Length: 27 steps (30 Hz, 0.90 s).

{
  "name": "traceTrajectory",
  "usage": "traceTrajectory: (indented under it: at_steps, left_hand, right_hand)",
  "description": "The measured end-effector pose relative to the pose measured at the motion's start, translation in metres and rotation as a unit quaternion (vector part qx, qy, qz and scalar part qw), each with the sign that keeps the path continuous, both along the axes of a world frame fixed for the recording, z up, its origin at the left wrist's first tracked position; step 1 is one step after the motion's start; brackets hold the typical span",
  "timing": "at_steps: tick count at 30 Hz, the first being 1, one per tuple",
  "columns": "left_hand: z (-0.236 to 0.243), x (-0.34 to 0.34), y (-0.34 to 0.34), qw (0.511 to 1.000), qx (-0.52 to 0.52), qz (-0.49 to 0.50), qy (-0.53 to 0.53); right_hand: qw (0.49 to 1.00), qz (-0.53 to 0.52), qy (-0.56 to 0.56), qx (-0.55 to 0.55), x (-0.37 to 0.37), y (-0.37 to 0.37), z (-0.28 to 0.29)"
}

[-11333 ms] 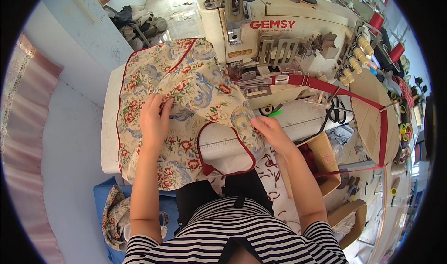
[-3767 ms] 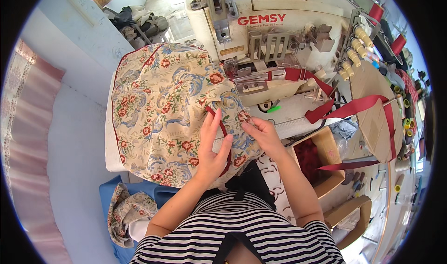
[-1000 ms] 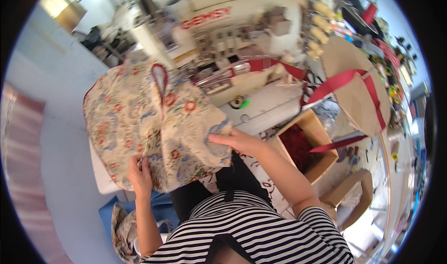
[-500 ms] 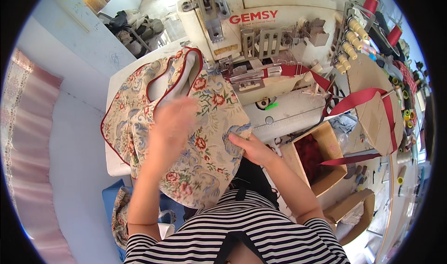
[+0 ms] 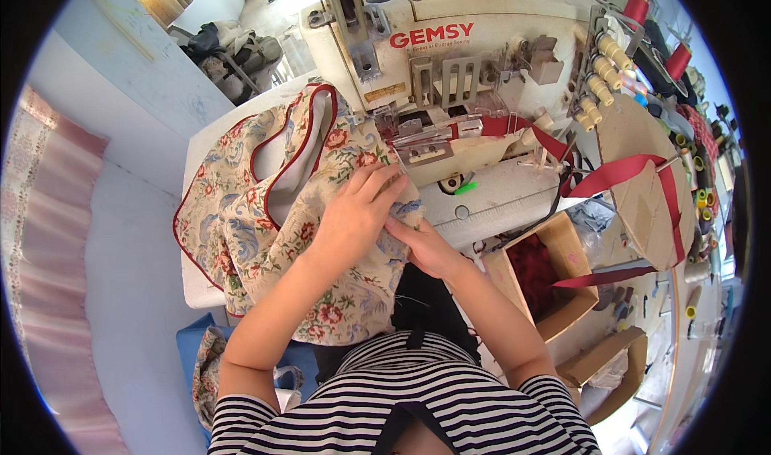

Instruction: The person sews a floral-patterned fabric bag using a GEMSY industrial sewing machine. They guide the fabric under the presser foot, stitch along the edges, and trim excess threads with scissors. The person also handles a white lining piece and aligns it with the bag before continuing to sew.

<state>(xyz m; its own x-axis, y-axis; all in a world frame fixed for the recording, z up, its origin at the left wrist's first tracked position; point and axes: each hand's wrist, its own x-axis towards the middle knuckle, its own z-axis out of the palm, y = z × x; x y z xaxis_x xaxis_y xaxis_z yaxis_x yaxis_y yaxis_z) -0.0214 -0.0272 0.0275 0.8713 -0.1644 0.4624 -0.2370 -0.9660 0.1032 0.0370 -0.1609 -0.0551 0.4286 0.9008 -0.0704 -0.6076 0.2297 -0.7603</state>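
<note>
A floral cloth piece [image 5: 241,222] with dark red binding along its edges lies across the white sewing table [image 5: 201,282], its right end near the presser foot of a cream industrial sewing machine [image 5: 450,69]. My left hand [image 5: 353,214] presses flat on the cloth just left of the needle area, fingers spread. My right hand [image 5: 422,246] grips the cloth's near edge beside it, partly tucked under the left hand. Red binding tape [image 5: 610,178] runs from the right into the machine's folder.
A cardboard box [image 5: 542,274] with dark red cloth sits at my right knee. Thread cones [image 5: 606,61] and a cardboard sheet [image 5: 642,182] stand at the right. A blue bin [image 5: 193,350] with more floral cloth is below the table at left.
The cloth was lifted and turned, then laid back down. My left hand has slid right onto the cloth near the presser foot, and my right hand has met it at the cloth's edge.
</note>
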Motion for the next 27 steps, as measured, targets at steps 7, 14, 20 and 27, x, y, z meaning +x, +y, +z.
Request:
traceTrajectory:
  at_steps: [7,14,20,27]
  left_hand:
    - [0.000,0.014,0.026,0.998,0.026,-0.047,-0.019]
    - [0.004,0.020,0.042,0.993,0.043,-0.107,-0.030]
    - [0.002,0.027,0.052,0.991,0.042,-0.125,-0.029]
    - [0.004,0.034,0.063,0.990,0.009,-0.135,-0.042]
  right_hand:
    - [0.999,0.020,0.015,-0.023,0.002,0.020,0.013]
    - [0.999,0.029,0.001,-0.026,0.003,0.037,0.002]
    - [0.999,0.045,0.023,-0.009,0.002,0.044,0.010]
    - [0.999,0.021,0.019,-0.017,-0.004,0.052,0.013]
